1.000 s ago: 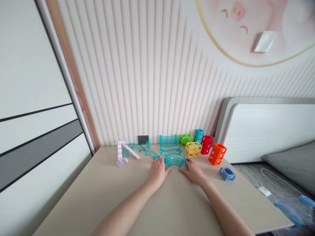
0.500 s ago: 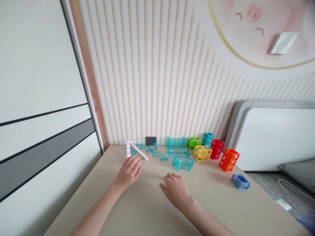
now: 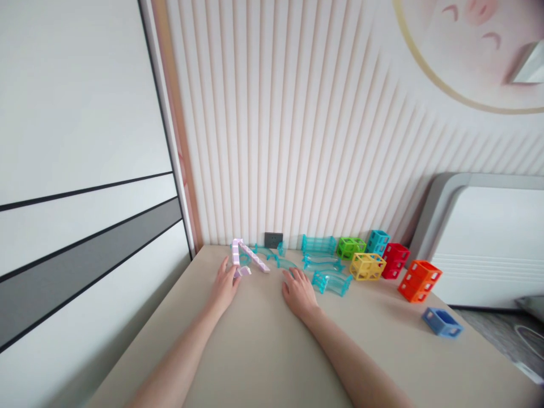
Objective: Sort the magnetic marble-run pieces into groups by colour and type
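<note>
My left hand point(image 3: 223, 288) is at the near left corner of a group of lilac-and-white striped strips point(image 3: 254, 259), its thumb and fingers apart. The thumb tip is beside or touching a short striped piece point(image 3: 242, 272); which of the two I cannot tell. My right hand point(image 3: 300, 292) rests low over the table, fingers loosely spread and nothing visible in them. Just beyond its fingertips lies a clear teal curved track piece point(image 3: 285, 263). To its right is another teal curved piece with raised ends point(image 3: 332, 282).
More teal track pieces point(image 3: 318, 245) lie along the ribbed wall, near a black socket point(image 3: 273, 240). On the right stand green point(image 3: 351, 247), blue point(image 3: 378, 242), yellow point(image 3: 368, 266), red point(image 3: 395, 260) and orange point(image 3: 420, 281) open-frame blocks. A low blue frame point(image 3: 442, 322) is near the table's right edge.
The view has swung left, so everything sits further right. My left hand has shifted left around the striped strips, uncovering the short piece. My right hand has moved forward and left towards the teal pieces.
</note>
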`<state>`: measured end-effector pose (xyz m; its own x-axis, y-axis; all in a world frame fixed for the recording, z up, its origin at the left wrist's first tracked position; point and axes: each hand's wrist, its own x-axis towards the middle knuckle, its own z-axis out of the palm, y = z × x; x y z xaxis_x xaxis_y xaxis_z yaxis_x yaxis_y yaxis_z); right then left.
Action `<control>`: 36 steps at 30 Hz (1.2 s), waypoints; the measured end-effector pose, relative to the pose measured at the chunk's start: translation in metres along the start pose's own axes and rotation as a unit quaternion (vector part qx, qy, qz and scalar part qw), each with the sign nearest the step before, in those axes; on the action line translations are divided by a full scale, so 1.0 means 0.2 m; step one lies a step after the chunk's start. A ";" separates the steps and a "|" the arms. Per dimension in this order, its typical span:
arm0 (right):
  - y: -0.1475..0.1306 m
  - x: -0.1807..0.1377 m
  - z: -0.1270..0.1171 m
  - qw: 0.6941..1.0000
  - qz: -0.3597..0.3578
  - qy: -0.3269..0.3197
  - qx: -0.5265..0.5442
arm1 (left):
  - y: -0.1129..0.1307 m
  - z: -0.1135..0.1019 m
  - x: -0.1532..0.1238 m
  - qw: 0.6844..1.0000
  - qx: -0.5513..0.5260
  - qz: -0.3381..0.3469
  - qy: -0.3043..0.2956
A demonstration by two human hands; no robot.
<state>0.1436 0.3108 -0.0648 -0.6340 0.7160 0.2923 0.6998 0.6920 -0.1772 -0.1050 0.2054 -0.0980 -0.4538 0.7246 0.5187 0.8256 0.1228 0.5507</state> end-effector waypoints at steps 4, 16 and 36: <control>0.01 -0.03 -0.01 1.000 -0.019 -0.008 0.007 | 0.00 -0.02 0.03 0.998 -0.046 -0.023 0.020; 0.02 -0.05 -0.02 0.999 -0.041 -0.010 0.012 | 0.01 -0.21 0.06 0.971 -0.169 -0.099 0.141; 0.03 -0.05 -0.04 0.999 -0.047 -0.014 0.016 | -0.13 -0.33 0.08 0.932 -0.057 -0.264 0.242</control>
<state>0.1567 0.3062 -0.0618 -0.7052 0.6501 0.2828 0.6266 0.7582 -0.1804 -0.1565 0.1688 -0.0602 -0.9078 0.1891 0.3743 0.4154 0.2827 0.8646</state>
